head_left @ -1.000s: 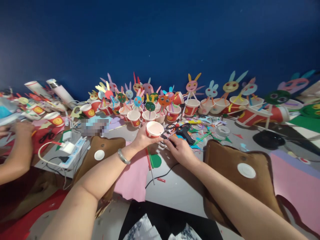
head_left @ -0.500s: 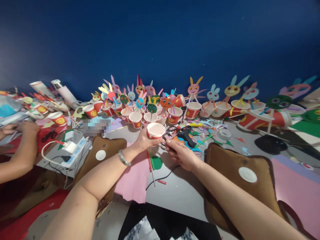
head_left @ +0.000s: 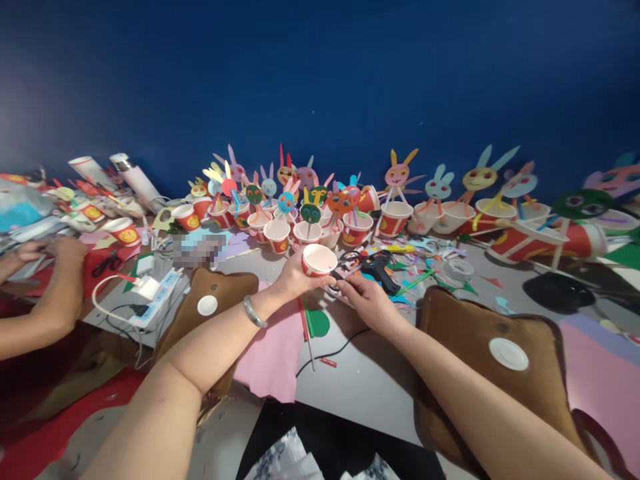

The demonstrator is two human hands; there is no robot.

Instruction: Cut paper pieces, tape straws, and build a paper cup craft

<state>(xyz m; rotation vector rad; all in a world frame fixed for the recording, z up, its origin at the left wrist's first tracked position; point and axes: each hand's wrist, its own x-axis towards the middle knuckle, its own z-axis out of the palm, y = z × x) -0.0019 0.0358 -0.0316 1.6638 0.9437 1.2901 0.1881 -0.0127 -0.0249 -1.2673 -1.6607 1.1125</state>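
A red and white paper cup (head_left: 319, 260) is upright in my left hand (head_left: 295, 275), fingers wrapped round its side, mouth facing up. I see nothing inside the cup. My right hand (head_left: 367, 301) is closed in a pinch beside the cup's lower right side; what lies between its fingertips is hidden. Just beyond that hand, a black and orange glue gun (head_left: 381, 268) lies on the table among paper scraps, with dark scissor handles (head_left: 349, 259) close to it. Below the cup are a green paper disc (head_left: 318, 323) and thin sticks.
Several cups with paper rabbit heads (head_left: 397, 175) line the blue wall. Brown cushions (head_left: 465, 367) flank my arms. Pink paper (head_left: 270, 357), a black cord and a white power strip (head_left: 159, 300) lie on the table. At left, another person's hands (head_left: 67, 257) work over red paper.
The view has turned slightly left, so everything sits a little further right. My left hand still holds the cup, and my right hand stays pinched beside it.
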